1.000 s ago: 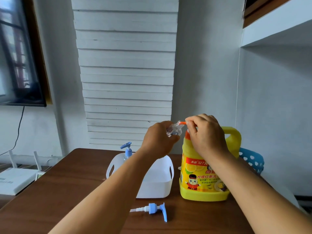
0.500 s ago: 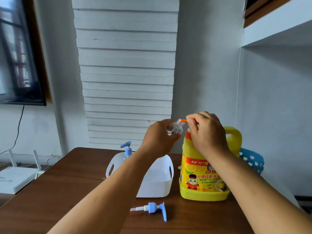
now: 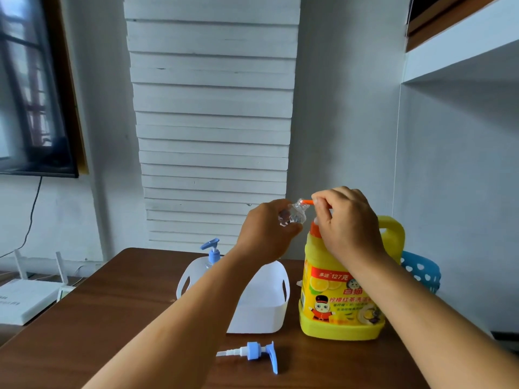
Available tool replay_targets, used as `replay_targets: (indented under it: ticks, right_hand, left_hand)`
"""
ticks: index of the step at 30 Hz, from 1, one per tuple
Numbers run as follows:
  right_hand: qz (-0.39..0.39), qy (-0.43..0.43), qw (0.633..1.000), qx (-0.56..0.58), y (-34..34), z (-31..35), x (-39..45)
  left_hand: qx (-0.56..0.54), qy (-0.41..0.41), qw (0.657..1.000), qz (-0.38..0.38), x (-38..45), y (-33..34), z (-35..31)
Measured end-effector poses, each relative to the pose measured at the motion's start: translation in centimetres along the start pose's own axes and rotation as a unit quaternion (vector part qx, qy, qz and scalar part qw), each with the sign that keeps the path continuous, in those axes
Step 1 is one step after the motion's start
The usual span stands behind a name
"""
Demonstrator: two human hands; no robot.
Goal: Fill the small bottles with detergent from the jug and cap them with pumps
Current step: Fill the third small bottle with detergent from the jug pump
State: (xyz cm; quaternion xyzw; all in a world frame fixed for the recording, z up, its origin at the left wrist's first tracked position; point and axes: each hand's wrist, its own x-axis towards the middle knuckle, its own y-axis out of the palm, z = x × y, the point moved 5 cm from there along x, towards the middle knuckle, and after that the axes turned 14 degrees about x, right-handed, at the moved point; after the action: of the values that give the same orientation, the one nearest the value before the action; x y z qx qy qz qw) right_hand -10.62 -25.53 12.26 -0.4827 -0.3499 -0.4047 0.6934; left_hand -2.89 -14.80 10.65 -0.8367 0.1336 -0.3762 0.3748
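Brown wood makes up your table (image 3: 92, 318), set against a white slatted wall. Your left hand (image 3: 266, 231) grips a small clear bottle (image 3: 292, 216), tilted with its mouth up and to the right at the orange spout (image 3: 306, 202). Your right hand (image 3: 348, 220) curls over the pump atop the yellow jug (image 3: 337, 301), which stands upright. A loose blue pump (image 3: 252, 352) lies flat in front, long axis left to right. Behind the white basket (image 3: 266, 304) stands a pump-capped bottle (image 3: 212, 254).

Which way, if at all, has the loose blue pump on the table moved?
No. The loose pump lies where it did, in front of the white basket, left of the yellow jug.
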Motion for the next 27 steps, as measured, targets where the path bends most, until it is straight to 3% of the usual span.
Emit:
replay_targets:
  ticks: [13, 19, 27]
  right_hand:
    - [0.043, -0.012, 0.999, -0.029, 0.0, 0.1, 0.8]
    - [-0.007, -0.014, 1.0, -0.012, 0.5, -0.3, -0.4]
    - [0.023, -0.011, 1.0, -0.012, 0.5, -0.3, -0.1]
  left_hand:
    - [-0.006, -0.008, 1.0, 0.001, 0.0, 0.0, 0.0]
    - [0.0, -0.002, 1.0, -0.001, -0.1, 0.3, 0.2]
    - [-0.002, -0.004, 1.0, 0.003, -0.4, 0.4, 0.3]
